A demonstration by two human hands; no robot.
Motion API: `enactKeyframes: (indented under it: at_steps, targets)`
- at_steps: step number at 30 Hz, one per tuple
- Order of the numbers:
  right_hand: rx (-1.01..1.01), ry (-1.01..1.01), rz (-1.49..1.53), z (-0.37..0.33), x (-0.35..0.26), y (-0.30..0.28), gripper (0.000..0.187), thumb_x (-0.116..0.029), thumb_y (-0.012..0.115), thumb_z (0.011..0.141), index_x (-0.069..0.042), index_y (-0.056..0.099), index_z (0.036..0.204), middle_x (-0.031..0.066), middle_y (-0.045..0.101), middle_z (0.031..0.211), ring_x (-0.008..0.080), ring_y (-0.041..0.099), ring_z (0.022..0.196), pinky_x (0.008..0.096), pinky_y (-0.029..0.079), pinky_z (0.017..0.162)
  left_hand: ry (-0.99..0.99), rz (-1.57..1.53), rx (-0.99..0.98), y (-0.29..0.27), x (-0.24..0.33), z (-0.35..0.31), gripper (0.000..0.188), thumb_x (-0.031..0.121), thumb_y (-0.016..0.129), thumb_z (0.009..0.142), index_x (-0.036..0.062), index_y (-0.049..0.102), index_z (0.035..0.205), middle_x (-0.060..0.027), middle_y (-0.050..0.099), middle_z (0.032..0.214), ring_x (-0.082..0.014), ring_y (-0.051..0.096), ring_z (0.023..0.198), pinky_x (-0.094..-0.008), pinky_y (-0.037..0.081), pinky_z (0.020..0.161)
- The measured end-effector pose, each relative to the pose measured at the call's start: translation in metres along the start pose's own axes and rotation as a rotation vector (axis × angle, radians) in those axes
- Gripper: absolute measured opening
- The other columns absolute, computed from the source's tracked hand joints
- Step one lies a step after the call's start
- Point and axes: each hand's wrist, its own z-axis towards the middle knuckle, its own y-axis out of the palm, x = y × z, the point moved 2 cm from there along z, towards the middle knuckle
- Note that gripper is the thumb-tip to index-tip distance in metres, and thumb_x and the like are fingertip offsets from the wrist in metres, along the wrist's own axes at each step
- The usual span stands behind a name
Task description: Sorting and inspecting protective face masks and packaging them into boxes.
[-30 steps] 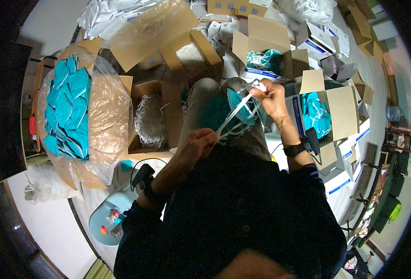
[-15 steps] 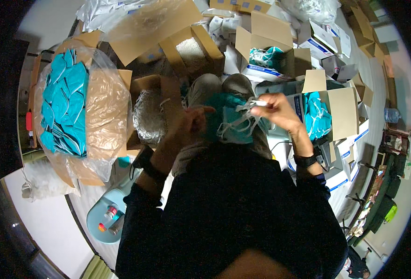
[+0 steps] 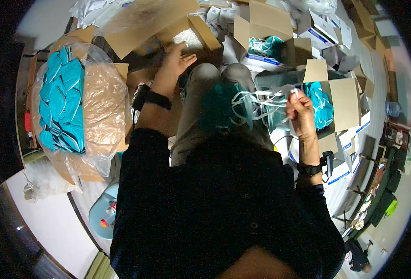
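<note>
My left hand [image 3: 179, 60] is stretched forward with its fingers apart, beside an open cardboard box holding a heap of small white pieces [image 3: 187, 39]. Nothing shows in that hand. White straps [image 3: 263, 96] are pinched in my right hand [image 3: 301, 108], drawn out to the right from teal face masks [image 3: 224, 104] on my lap. The masks are blurred and dark, so their number cannot be told. Close to the right hand, an open box holds more teal masks with white straps [image 3: 319, 106].
At left, a plastic-lined carton [image 3: 105, 102] holds many teal mask shells [image 3: 63, 100]. Another open box of strapped masks [image 3: 266, 46] stands ahead, with white boxes [image 3: 317, 35] beyond. A pale blue stool [image 3: 98, 214] carries a bottle at lower left.
My left hand has moved from the lap forward to the box of white pieces, its fingers now spread. My right hand has moved right, stretching the straps away from the masks.
</note>
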Motion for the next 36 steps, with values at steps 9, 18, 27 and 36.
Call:
enactKeyframes:
  at_steps: [9,18,27,36]
  targets:
    - [0.230,-0.121,0.202,-0.015,-0.038,-0.031,0.018,-0.018,0.057,0.091,0.000,0.062,0.091,-0.0079,0.042,0.056,0.0022,0.025,0.044,0.0194,0.022,0.042,0.156,1.380,-0.394,0.074,-0.067,-0.089,0.043,0.038,0.071,0.078,0.0040,0.063,0.103,-0.0120,0.066,0.089,-0.0219,0.064,0.083,-0.0324,0.050,0.073]
    - [0.185,-0.025,-0.114,-0.016,-0.018,-0.002,0.025,-0.026,0.059,0.091,-0.001,0.065,0.094,-0.0071,0.042,0.058,0.0031,0.030,0.049,0.0202,0.022,0.047,0.313,1.294,-0.490,0.090,-0.048,-0.150,0.020,0.016,0.070,0.073,0.0022,0.061,0.084,-0.0181,0.060,0.084,-0.0350,0.058,0.082,-0.0424,0.045,0.073]
    - [-0.184,-0.391,-0.502,-0.008,-0.031,0.072,0.016,-0.011,0.068,0.084,0.001,0.066,0.095,-0.0001,0.064,0.080,0.0049,0.053,0.073,0.0223,0.046,0.064,0.668,0.929,-0.294,0.200,0.035,-0.164,0.022,0.010,0.071,0.077,0.0034,0.063,0.096,-0.0061,0.065,0.092,-0.0155,0.061,0.083,-0.0276,0.047,0.075]
    - [0.092,-0.339,-0.241,0.003,-0.039,0.067,0.015,-0.011,0.067,0.086,0.002,0.068,0.094,0.0019,0.068,0.082,0.0048,0.055,0.071,0.0207,0.045,0.067,0.361,0.807,-0.103,0.170,0.001,-0.168,0.019,0.021,0.074,0.079,0.0056,0.066,0.088,-0.0008,0.066,0.081,-0.0081,0.057,0.074,-0.0244,0.043,0.068]
